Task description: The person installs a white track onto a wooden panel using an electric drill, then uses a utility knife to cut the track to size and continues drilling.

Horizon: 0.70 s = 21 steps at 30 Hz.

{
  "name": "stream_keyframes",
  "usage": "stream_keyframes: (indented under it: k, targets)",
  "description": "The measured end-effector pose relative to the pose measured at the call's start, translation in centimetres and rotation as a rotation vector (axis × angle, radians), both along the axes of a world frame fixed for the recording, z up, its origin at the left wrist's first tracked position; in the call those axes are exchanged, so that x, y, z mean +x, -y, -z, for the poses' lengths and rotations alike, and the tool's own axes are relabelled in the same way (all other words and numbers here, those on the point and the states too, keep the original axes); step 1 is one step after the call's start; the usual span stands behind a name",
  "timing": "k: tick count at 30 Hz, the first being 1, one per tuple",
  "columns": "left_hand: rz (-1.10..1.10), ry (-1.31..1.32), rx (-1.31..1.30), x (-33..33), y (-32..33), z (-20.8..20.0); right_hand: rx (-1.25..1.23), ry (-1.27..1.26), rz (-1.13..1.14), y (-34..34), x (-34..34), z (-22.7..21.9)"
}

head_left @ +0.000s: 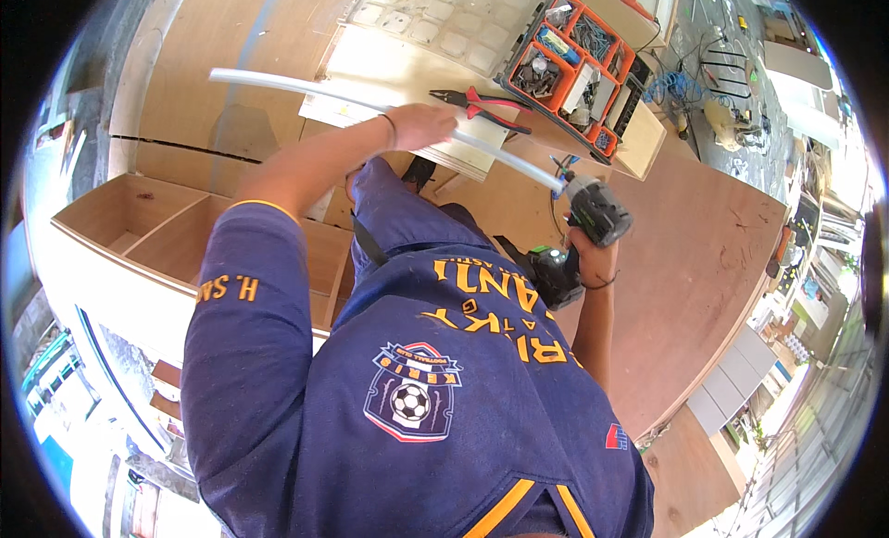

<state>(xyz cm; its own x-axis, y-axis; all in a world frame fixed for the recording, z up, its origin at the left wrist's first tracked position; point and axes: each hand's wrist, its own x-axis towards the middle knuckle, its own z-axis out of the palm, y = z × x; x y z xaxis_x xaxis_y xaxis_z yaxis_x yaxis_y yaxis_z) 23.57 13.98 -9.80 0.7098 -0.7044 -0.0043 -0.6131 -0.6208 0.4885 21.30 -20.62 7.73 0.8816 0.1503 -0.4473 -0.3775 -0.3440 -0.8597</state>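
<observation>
My left hand (424,127) is closed around a long, thin, pale plastic strip (306,84). The strip slants from the upper left down to the right, and its right end meets the front of a dark cordless drill (597,212). My right hand (593,258) grips the drill by its handle; the black battery base (554,277) shows below. Whether the strip is fastened at the drill's tip or only touches it, I cannot tell. Pliers with red and black handles (491,112) lie on a pale board (370,61) just beyond my left hand.
An orange-trimmed organizer (579,61) with screws and small parts stands past the pliers. A large brown wooden panel (694,269) spreads to the right. At the left is an open wooden cabinet frame (176,218). Blue cable (681,86) lies coiled on the floor at the far right.
</observation>
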Motion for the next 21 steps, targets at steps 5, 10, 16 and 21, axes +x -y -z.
stream_keyframes:
  k: [5,10,16,21]
  targets:
    - [-0.046,0.052,-0.072,0.2,6.8,1.9,0.062,-0.032,0.099,1.1,-1.2,-1.2]
    - [-0.155,-0.008,-0.107,-0.3,9.5,3.2,0.125,-0.071,0.127,1.6,-1.3,-1.5]
    - [-0.238,0.003,-0.240,-0.3,9.0,2.7,0.138,-0.063,0.117,1.2,-0.9,-1.8]
    - [-0.505,-0.051,-0.416,-0.8,8.0,0.8,0.126,-0.064,0.109,1.3,-1.1,-1.2]
